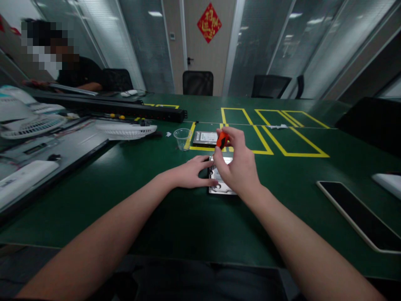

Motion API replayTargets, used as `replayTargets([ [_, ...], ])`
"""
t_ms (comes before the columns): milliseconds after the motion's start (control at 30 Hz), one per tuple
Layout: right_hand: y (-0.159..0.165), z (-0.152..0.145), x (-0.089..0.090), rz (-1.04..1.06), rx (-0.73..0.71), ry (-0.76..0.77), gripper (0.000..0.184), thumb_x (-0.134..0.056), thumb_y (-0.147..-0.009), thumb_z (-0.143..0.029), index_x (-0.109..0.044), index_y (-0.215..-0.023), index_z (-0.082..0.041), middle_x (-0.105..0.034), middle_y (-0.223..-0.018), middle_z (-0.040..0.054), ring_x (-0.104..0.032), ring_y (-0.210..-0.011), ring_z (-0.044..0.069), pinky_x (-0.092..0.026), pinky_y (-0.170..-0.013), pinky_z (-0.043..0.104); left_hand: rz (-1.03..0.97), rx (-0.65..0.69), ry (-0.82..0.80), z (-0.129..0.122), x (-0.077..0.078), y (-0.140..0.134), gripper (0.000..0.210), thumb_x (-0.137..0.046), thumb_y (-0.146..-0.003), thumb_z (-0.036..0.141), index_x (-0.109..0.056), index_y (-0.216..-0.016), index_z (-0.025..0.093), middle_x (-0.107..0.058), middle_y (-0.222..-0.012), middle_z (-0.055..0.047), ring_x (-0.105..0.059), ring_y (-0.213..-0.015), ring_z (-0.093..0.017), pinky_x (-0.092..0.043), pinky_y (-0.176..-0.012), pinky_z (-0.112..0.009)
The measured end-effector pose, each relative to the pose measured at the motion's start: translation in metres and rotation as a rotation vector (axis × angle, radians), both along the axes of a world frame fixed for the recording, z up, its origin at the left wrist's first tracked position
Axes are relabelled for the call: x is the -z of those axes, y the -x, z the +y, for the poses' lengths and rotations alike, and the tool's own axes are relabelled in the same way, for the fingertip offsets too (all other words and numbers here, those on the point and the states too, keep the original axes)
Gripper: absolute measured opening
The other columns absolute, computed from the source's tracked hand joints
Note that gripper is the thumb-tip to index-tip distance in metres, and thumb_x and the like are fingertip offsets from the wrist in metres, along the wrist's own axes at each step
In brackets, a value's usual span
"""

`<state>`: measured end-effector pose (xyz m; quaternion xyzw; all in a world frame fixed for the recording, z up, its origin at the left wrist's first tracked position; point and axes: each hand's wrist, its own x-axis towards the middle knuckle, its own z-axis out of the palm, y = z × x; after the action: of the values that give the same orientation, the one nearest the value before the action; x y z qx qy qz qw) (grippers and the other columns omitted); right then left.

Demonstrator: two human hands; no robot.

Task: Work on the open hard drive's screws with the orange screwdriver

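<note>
A silver hard drive [223, 189] lies on the green table in front of me. My left hand [194, 171] steadies its left side, thumb on the near part and fingers at the far left corner. In my right hand [240, 162] is a screwdriver with an orange and black handle [222, 140], held upright over the drive. My fingers and palm hide the screwdriver's tip and the drive's right part. Just beyond, a second hard drive [204, 138] with a white label rests near yellow tape, beside a clear plastic cup [182, 140].
A phone [360, 215] lies at the right. White fan parts [125, 130], a long black bar [109, 106] and a flat panel [62, 154] crowd the left. Yellow tape outlines [305, 155] mark the table. A person [83, 75] sits at the far left.
</note>
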<state>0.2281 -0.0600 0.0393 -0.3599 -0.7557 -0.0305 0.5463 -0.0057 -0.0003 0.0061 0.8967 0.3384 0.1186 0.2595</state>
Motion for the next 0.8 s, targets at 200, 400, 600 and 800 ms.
replayTargets([
  [200, -0.0050, 0.0040, -0.0039, -0.013, 0.033, -0.071, 0.044, -0.078, -0.118, -0.029, -0.071, -0.161, -0.030, -0.083, -0.144, 0.0133, -0.084, -0.131, 0.036, -0.077, -0.113, 0.059, 0.009, 0.008, -0.012, -0.0006, 0.0003, 0.0012, 0.101, -0.083, -0.113, 0.092, -0.064, -0.193, 0.034, -0.050, -0.208, -0.017, -0.042, -0.196, -0.053, -0.037, -0.161, -0.076],
  [400, -0.0028, 0.0010, -0.0053, -0.011, 0.025, -0.051, 0.048, -0.070, -0.119, -0.024, -0.071, -0.166, -0.029, -0.087, -0.151, 0.0147, -0.086, -0.132, 0.036, -0.077, -0.117, 0.062, 0.016, 0.007, -0.006, -0.0006, -0.0010, 0.0012, 0.103, -0.082, -0.112, 0.093, -0.063, -0.193, 0.033, -0.050, -0.208, -0.019, -0.043, -0.195, -0.054, -0.038, -0.160, -0.079],
  [600, -0.0010, -0.0019, -0.0047, -0.020, 0.014, -0.013, 0.054, -0.068, -0.118, -0.023, -0.068, -0.171, -0.030, -0.088, -0.156, 0.0148, -0.088, -0.132, 0.036, -0.077, -0.119, 0.064, -0.011, 0.022, 0.000, -0.0005, -0.0019, 0.0011, 0.102, -0.084, -0.111, 0.092, -0.062, -0.193, 0.035, -0.052, -0.207, -0.017, -0.045, -0.194, -0.053, -0.039, -0.159, -0.080],
  [800, -0.0042, 0.0028, -0.0032, -0.022, 0.080, -0.057, 0.049, -0.079, -0.116, -0.030, -0.073, -0.165, -0.030, -0.084, -0.141, 0.0132, -0.084, -0.128, 0.036, -0.077, -0.110, 0.058, 0.002, 0.009, -0.009, -0.0019, -0.0022, 0.0002, 0.096, -0.083, -0.114, 0.088, -0.067, -0.189, 0.032, -0.050, -0.208, -0.017, -0.044, -0.195, -0.052, -0.037, -0.162, -0.075],
])
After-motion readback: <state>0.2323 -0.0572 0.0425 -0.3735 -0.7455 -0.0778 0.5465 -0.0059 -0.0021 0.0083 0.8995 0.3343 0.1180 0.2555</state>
